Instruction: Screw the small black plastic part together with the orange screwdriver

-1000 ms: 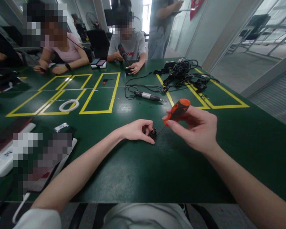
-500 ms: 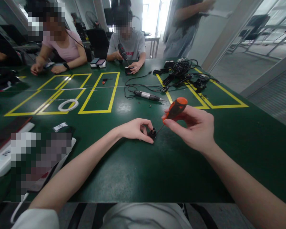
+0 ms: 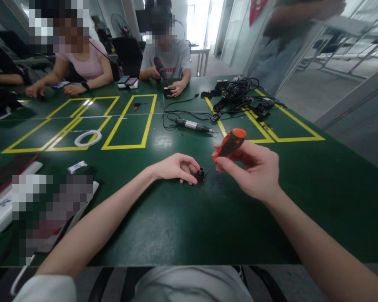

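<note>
A small black round part (image 3: 200,176) with a short tube on top rests on the green table (image 3: 164,226). From its left side, my left hand (image 3: 178,167) grips it between thumb and fingers. My right hand (image 3: 255,165) is closed around the orange and dark grey handle of a screwdriver (image 3: 231,143). The screwdriver slants down to the left, and its thin shaft reaches the right side of the black part. Whether the tip sits in a screw is too small to tell.
Beyond my hands lies a pen-shaped electric screwdriver (image 3: 193,125) with a cord. A heap of black cables (image 3: 239,94) is at the back right. A white ring (image 3: 88,138) lies left. Across the table, a co-worker holds a power driver (image 3: 160,67). White-edged devices (image 3: 91,191) are near left.
My left fingers have shifted around the black part, and its flat base now shows more. The screwdriver stays at its side. A standing person at the back has moved right.
</note>
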The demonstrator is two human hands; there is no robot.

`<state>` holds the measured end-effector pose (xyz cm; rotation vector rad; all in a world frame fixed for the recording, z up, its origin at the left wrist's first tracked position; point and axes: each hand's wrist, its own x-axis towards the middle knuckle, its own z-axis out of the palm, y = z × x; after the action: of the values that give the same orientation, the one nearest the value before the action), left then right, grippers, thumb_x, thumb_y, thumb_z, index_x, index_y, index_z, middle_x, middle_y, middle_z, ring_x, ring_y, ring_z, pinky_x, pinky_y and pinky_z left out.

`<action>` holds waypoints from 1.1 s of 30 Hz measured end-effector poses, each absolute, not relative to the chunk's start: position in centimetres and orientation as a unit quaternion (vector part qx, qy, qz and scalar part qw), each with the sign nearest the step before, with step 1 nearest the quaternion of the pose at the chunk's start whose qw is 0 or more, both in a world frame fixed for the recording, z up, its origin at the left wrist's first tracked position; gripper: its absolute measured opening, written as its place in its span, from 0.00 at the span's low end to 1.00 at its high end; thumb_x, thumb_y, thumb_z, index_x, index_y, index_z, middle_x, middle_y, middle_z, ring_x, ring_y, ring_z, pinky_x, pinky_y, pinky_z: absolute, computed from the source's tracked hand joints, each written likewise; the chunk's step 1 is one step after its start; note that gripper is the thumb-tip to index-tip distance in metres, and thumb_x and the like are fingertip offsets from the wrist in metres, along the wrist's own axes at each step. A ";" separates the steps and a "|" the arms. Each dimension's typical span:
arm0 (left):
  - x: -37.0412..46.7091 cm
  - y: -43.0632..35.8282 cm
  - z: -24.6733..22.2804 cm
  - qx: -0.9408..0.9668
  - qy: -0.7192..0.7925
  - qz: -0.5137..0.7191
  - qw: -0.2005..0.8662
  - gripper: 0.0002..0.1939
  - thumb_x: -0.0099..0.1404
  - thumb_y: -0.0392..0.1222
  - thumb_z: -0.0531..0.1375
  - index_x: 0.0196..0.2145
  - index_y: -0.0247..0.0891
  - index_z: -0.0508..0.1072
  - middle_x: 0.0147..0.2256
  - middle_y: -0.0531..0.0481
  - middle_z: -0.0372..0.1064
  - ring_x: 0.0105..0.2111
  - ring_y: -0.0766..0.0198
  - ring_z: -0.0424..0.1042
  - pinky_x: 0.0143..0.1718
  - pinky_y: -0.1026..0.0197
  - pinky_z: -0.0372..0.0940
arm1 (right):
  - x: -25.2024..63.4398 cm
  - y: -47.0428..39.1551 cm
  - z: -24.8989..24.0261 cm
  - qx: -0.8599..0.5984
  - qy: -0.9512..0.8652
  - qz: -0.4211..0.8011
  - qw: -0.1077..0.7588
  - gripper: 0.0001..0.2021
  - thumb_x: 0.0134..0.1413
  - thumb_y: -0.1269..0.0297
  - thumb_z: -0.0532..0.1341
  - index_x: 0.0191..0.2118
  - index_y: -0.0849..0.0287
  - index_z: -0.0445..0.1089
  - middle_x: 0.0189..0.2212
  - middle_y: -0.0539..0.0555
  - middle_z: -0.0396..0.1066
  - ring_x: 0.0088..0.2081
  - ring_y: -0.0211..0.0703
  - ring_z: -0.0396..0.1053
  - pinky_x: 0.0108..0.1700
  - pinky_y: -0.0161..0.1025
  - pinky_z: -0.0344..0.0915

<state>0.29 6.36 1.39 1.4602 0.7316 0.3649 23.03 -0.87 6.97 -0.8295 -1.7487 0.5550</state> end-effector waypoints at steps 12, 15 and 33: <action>0.3 6.5 1.1 0.614 0.311 0.153 0.709 0.27 0.42 0.45 0.82 0.34 0.31 0.77 0.27 0.49 0.80 0.26 0.70 0.77 0.30 0.67 0.70 | 23.0 -1.1 6.6 -0.342 -0.712 0.233 0.567 0.05 0.59 0.69 0.70 0.41 0.56 0.81 0.36 0.52 0.82 0.28 0.42 0.78 0.33 0.39 0.81; 0.2 6.6 1.1 0.613 0.311 0.152 0.710 0.26 0.42 0.44 0.82 0.35 0.31 0.78 0.28 0.49 0.81 0.27 0.68 0.79 0.32 0.66 0.71 | 23.0 -1.2 6.5 -0.346 -0.712 0.220 0.570 0.05 0.58 0.67 0.70 0.40 0.56 0.81 0.36 0.52 0.82 0.29 0.43 0.78 0.34 0.40 0.81; 0.4 6.5 1.2 0.607 0.312 0.158 0.714 0.27 0.42 0.39 0.82 0.39 0.32 0.78 0.30 0.50 0.81 0.25 0.69 0.78 0.29 0.67 0.70 | 22.6 -1.1 6.4 -0.315 -0.676 0.379 0.547 0.13 0.65 0.56 0.70 0.47 0.59 0.74 0.37 0.55 0.80 0.24 0.38 0.76 0.24 0.35 0.75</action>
<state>0.35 6.51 1.23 1.3455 0.6910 0.3499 22.62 -1.14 6.45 -0.7460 -1.6030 0.8978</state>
